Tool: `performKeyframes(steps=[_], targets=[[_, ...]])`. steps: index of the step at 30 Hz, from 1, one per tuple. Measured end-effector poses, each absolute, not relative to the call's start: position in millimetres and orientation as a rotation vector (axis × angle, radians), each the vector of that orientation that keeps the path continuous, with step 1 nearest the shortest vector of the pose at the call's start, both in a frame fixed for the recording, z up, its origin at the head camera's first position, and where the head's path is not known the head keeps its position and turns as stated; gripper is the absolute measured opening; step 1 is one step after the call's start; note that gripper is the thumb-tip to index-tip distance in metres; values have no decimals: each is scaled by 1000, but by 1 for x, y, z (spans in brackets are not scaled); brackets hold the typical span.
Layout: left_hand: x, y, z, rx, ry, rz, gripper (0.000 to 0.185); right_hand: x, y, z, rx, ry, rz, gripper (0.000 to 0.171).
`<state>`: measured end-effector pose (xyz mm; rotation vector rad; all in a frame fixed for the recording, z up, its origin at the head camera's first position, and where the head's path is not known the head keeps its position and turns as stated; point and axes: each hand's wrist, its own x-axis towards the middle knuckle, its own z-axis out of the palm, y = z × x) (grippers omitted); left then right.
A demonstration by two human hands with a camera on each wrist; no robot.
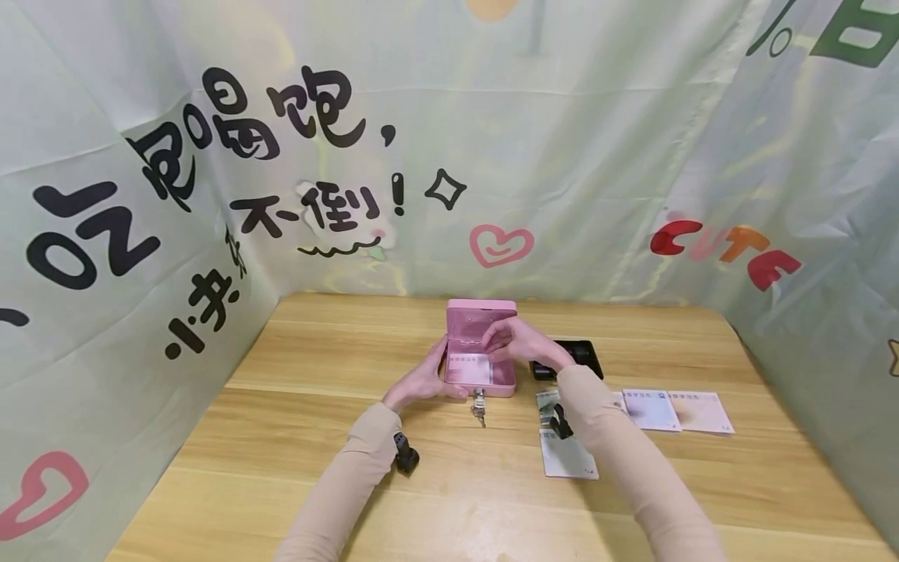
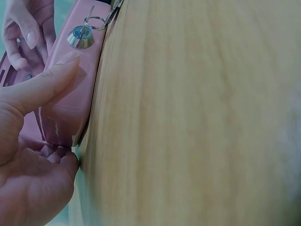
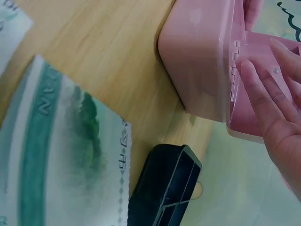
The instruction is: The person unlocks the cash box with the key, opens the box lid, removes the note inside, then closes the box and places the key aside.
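Note:
A pink cash box (image 1: pixel 504 390) stands on the table with its lid raised. My left hand (image 1: pixel 424 380) holds its left side, the thumb lying along the front wall near the lock (image 2: pixel 80 40) in the left wrist view. Keys on a ring (image 1: pixel 480 410) hang from that lock. Inside the box lies a pinkish paper note (image 1: pixel 467 368). Over the box's right part hovers my right hand (image 1: pixel 516 341), its fingers loosely bent in front of the lid. Nothing shows between those fingers in the right wrist view.
Right of the box sits a black compartmented tray (image 1: pixel 586 353), partly behind my right wrist. Nearer lie a green note (image 1: pixel 547 407), a bluish note (image 1: pixel 651 410), a pink note (image 1: pixel 702 412) and a pale note (image 1: pixel 567 458). Printed cloth (image 1: pixel 421 101) surrounds the table.

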<state>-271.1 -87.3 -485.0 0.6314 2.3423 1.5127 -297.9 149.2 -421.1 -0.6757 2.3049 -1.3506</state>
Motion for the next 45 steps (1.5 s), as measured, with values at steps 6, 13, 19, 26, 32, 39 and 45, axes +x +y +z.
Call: performKeyframes(steps=[6, 13, 19, 26, 32, 39, 45], targets=[[-271, -88, -485, 630, 2335, 1515, 124, -302, 145, -422, -671, 2301, -1323, 27], [-272, -88, -487, 616, 2348, 1494, 126, -308, 143, -428, -675, 2289, -1317, 27], [-272, -88, -487, 630, 2342, 1500, 125, -309, 141, -430, -640, 2288, -1306, 27], [-272, -88, -489, 649, 2325, 1527, 124, -309, 139, -431, -601, 2319, -1241, 25], [-271, -88, -486, 639, 2326, 1523, 123, -308, 138, -432, -601, 2325, -1217, 25], [-271, -88, -485, 637, 2332, 1523, 123, -309, 137, -432, -617, 2323, -1219, 26], [-272, -89, -486, 630, 2334, 1521, 123, -310, 136, -433, -585, 2332, -1242, 24]])
